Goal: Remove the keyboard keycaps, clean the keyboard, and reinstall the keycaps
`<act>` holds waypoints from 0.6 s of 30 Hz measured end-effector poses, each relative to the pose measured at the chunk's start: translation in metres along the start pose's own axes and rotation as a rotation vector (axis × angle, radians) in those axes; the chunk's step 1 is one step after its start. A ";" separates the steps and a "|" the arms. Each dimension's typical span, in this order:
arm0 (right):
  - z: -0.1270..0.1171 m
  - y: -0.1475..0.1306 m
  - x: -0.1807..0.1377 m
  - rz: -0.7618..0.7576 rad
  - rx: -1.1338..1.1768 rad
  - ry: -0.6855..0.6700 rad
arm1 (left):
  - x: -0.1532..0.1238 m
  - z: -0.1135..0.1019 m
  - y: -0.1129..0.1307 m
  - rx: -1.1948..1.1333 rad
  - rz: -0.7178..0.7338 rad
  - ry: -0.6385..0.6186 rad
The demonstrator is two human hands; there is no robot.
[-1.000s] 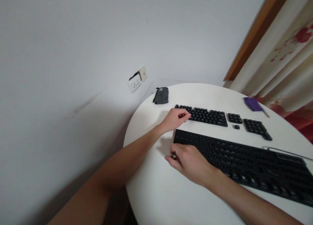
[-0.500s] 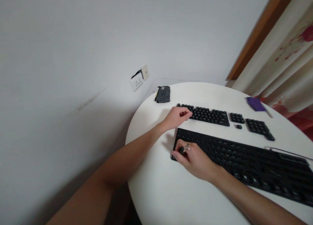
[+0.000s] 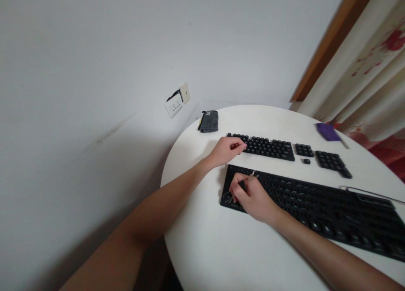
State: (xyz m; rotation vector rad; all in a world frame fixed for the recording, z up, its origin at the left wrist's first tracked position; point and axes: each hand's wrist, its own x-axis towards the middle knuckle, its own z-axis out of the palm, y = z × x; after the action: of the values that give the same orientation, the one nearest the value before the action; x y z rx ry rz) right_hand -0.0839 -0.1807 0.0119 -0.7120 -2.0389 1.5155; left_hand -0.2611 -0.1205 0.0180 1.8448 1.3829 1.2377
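Observation:
A black keyboard [image 3: 300,202] with rows of bare switches lies across the white table. Over its left end, my right hand [image 3: 253,200] is closed round a wire keycap puller [image 3: 230,197]. The puller's thin prongs point down at the keyboard's near left corner, and more wire shows above my fingers. Behind the keyboard, loose black keycaps [image 3: 268,148] lie in blocks like a keyboard layout. My left hand [image 3: 225,150] rests at the left end of these keycaps, fingers curled and thumb against them. Whatever it pinches, if anything, is hidden.
Smaller keycap groups [image 3: 330,160] and a single keycap [image 3: 306,161] sit to the right. A dark pouch [image 3: 209,121] stands near the wall, below a socket [image 3: 174,105]. A purple brush-like item [image 3: 328,132] lies by the curtain [image 3: 354,92]. A cable [image 3: 373,194] trails right.
My right hand has turned and lifted slightly, so the puller's prongs now show below the fingers at the keyboard's corner. My left hand has stayed nearly still.

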 end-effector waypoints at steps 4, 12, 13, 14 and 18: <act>-0.008 -0.005 0.002 0.040 0.185 0.151 | 0.001 -0.002 0.000 -0.075 -0.004 0.021; -0.058 -0.001 0.021 -0.130 0.192 0.557 | 0.002 -0.002 0.007 -0.361 -0.127 -0.189; -0.061 0.003 0.022 -0.134 0.192 0.584 | 0.002 -0.001 0.009 -0.402 -0.145 -0.234; -0.062 0.007 0.023 -0.133 0.196 0.599 | 0.001 -0.001 0.010 -0.433 -0.161 -0.274; -0.059 0.017 0.025 -0.136 0.227 0.599 | -0.002 0.001 0.011 -0.458 -0.201 -0.342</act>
State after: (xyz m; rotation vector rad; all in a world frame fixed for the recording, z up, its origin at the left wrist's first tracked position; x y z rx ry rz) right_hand -0.0612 -0.1188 0.0128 -0.7982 -1.4153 1.2374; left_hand -0.2553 -0.1255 0.0256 1.4733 0.9731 0.9792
